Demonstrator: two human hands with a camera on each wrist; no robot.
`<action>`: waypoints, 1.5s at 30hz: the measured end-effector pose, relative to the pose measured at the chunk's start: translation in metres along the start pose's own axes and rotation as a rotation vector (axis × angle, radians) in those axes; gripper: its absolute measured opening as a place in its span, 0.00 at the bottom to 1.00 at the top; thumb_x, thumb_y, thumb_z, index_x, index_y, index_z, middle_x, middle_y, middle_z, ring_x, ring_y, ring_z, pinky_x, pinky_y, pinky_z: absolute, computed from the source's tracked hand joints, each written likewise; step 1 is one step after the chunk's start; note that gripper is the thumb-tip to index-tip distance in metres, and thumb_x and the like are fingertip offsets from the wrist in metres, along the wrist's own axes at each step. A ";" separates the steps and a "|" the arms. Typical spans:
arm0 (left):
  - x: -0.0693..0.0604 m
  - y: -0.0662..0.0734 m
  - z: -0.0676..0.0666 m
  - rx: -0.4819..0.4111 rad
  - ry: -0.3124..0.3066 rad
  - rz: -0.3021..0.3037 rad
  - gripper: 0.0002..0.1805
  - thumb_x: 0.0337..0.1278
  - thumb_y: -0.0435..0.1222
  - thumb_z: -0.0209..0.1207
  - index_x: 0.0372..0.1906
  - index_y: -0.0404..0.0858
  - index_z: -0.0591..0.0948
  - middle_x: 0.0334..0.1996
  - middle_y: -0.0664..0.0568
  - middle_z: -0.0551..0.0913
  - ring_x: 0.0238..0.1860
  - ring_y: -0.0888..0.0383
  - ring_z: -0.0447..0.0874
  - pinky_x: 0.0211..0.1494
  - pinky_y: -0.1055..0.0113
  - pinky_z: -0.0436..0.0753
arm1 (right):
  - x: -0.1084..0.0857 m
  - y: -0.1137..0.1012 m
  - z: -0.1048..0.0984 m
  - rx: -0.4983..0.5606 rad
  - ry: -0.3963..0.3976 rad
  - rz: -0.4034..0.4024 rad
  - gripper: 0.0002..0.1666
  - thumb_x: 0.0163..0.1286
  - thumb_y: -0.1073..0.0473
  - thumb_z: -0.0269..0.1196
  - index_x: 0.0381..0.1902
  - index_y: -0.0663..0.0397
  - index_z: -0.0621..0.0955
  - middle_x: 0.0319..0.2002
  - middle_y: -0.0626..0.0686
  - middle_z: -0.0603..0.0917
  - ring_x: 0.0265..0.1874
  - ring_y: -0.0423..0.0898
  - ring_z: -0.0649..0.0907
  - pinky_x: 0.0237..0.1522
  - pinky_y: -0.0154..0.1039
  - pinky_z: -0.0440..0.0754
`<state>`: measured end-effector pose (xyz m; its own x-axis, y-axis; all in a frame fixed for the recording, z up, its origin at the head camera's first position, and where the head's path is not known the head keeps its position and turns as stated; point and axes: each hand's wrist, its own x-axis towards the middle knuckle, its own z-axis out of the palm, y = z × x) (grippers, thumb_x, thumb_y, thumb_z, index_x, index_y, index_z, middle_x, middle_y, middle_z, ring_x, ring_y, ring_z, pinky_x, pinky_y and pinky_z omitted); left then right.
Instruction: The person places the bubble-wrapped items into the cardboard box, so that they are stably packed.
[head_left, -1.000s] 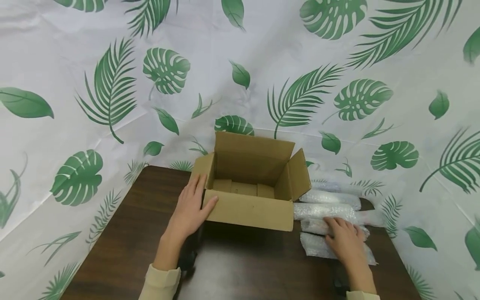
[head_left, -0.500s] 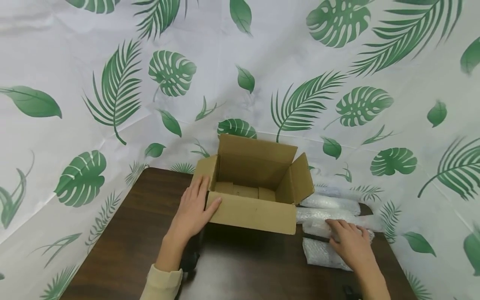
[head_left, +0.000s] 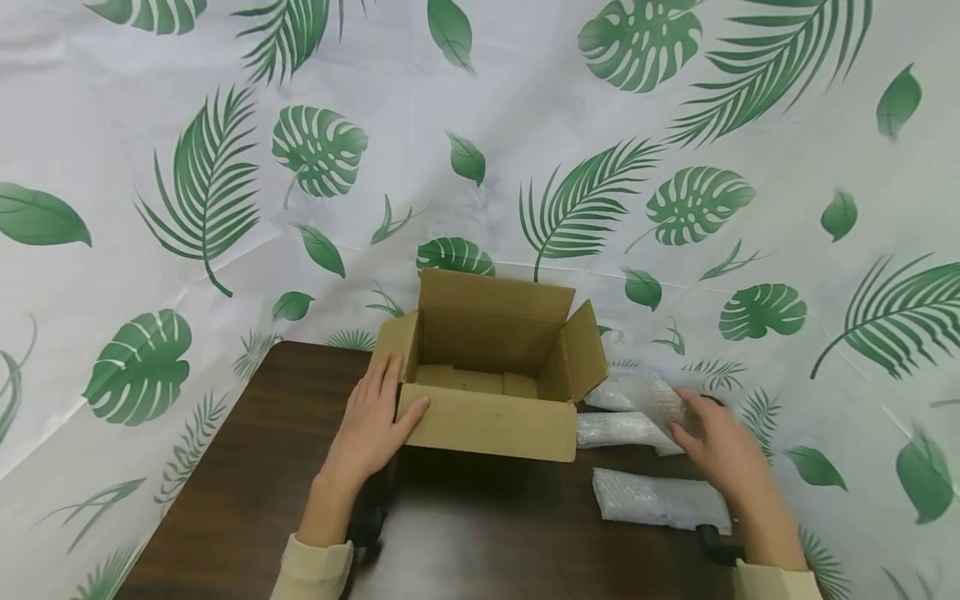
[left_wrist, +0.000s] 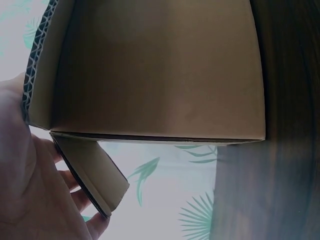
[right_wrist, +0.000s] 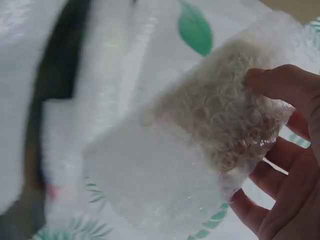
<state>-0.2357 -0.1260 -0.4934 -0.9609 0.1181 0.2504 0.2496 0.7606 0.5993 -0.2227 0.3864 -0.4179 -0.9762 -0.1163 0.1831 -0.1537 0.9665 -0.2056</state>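
"Right of the open cardboard box (head_left: 491, 333), the head view shows us the right hand (head_left: 727, 450) pinching a bubble-wrapped pack (head_left: 656, 398), held tilted near the box's right flap (head_left: 585, 350). Where do we find the other hand?"

"At the box's front left corner. We see the left hand (head_left: 367, 429) spread there, its fingers laid along the left flap (head_left: 397, 333) and its thumb on the front flap (head_left: 487, 423). More wrapped packs (head_left: 615, 430) lie on the dark wooden table (head_left: 225, 467), to the box's right."

"And from the left wrist?"

"We get the fingers touching the left flap's far side; the thumb is hidden. Our worry would be too much push: that flap could crease, or the box could skid on the smooth table."

"From the right wrist, then?"

"We see the thumb over one face of the bubble-wrapped pack and the fingers behind it, all at one end. Something brownish shows through, too veiled for us to name."

"So the other end is unsupported?"

"It looks so. We'd judge that a slack pinch could let the slick plastic slip, or that loose wrap could snag on the box's right flap."
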 end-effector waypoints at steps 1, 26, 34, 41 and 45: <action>0.000 -0.001 0.000 -0.002 0.001 -0.001 0.51 0.79 0.66 0.49 0.90 0.40 0.47 0.88 0.37 0.49 0.87 0.36 0.49 0.86 0.33 0.53 | 0.003 -0.004 -0.005 0.013 0.008 0.005 0.36 0.74 0.56 0.70 0.74 0.66 0.73 0.61 0.74 0.82 0.59 0.75 0.82 0.55 0.73 0.80; 0.003 0.003 0.012 -0.040 0.024 0.002 0.51 0.80 0.66 0.47 0.89 0.40 0.47 0.88 0.37 0.49 0.88 0.37 0.46 0.88 0.36 0.50 | 0.055 -0.125 -0.099 0.057 0.505 -0.428 0.37 0.62 0.66 0.80 0.70 0.50 0.83 0.58 0.60 0.87 0.55 0.61 0.86 0.56 0.67 0.77; -0.001 0.000 0.011 -0.035 0.015 0.024 0.57 0.74 0.68 0.55 0.90 0.41 0.46 0.88 0.37 0.46 0.88 0.36 0.44 0.87 0.34 0.50 | 0.077 -0.198 -0.085 -0.030 0.386 -0.606 0.35 0.67 0.57 0.78 0.71 0.46 0.83 0.59 0.56 0.87 0.54 0.58 0.88 0.56 0.62 0.83; 0.003 -0.002 0.011 -0.054 0.012 0.037 0.56 0.74 0.67 0.56 0.90 0.42 0.46 0.88 0.37 0.46 0.88 0.36 0.45 0.87 0.35 0.50 | 0.096 -0.249 -0.044 -0.085 0.009 -0.550 0.29 0.81 0.49 0.66 0.75 0.46 0.78 0.59 0.52 0.86 0.50 0.50 0.88 0.50 0.52 0.88; 0.004 -0.002 0.009 -0.065 0.012 0.037 0.56 0.74 0.66 0.57 0.90 0.42 0.47 0.88 0.37 0.46 0.88 0.36 0.45 0.87 0.34 0.49 | 0.108 -0.259 -0.015 -0.065 -0.218 -0.482 0.26 0.83 0.50 0.63 0.74 0.48 0.78 0.59 0.51 0.85 0.52 0.47 0.87 0.52 0.48 0.87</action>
<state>-0.2415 -0.1210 -0.5006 -0.9494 0.1378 0.2822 0.2929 0.7129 0.6372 -0.2863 0.1270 -0.3307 -0.8076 -0.5886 0.0371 -0.5894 0.8032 -0.0863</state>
